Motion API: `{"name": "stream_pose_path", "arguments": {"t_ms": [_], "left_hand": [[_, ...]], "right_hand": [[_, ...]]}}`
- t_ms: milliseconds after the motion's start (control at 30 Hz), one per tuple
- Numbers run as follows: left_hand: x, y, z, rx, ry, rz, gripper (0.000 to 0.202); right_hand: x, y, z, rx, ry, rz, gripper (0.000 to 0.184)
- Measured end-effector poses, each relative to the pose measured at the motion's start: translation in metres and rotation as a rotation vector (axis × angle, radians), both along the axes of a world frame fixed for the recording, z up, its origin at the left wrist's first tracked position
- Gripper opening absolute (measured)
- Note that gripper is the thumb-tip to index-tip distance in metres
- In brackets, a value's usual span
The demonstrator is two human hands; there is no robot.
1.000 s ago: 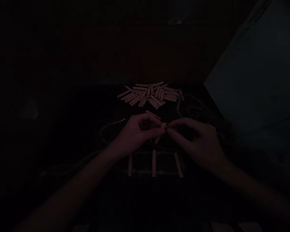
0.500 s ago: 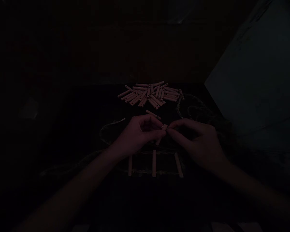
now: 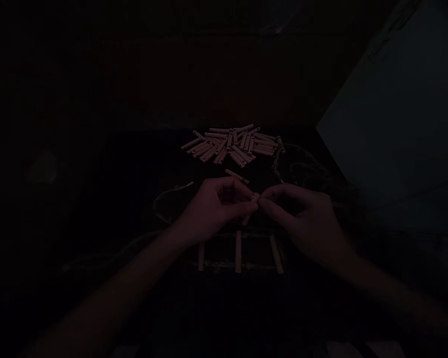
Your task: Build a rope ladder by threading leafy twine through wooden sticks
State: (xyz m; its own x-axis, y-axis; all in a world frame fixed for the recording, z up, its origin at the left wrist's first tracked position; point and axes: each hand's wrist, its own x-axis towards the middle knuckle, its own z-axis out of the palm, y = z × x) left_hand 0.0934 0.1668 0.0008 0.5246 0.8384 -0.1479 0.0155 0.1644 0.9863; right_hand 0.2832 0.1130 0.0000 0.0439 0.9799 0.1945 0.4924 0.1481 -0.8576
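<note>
With the left hand [image 3: 211,206] we pinch a small wooden stick [image 3: 256,198], located between both hands. We press the fingertips of the right hand [image 3: 317,219] together at its right end; we cannot tell what they pinch. Nearer us lie three rungs [image 3: 238,252] joined by string [image 3: 218,265]; beyond the hands lies a pile of drilled sticks [image 3: 219,148].

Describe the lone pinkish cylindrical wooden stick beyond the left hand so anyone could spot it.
Start at the large heap of pinkish wooden sticks. Between it and the bare left hand, one pinkish cylindrical stick slants down rightward. Unlike its neighbours, it lies alone, clear of the heap.
</note>
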Motion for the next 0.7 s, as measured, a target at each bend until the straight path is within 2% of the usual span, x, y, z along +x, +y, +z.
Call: {"name": "stream_pose_path", "arguments": {"t_ms": [233, 700], "left_hand": [[-0.0013, 0.0004, 0.0017, 0.036, 0.003, -0.017, 0.022], [-0.004, 0.0007, 0.0028, 0.063, 0.047, -0.026, 0.022]], "right_hand": [[-0.0028, 0.0018, 0.002, -0.031, 0.082, 0.004, 0.005], [-0.0022, 0.0029, 0.0034, -0.046, 0.066, 0.06, 0.007]]}}
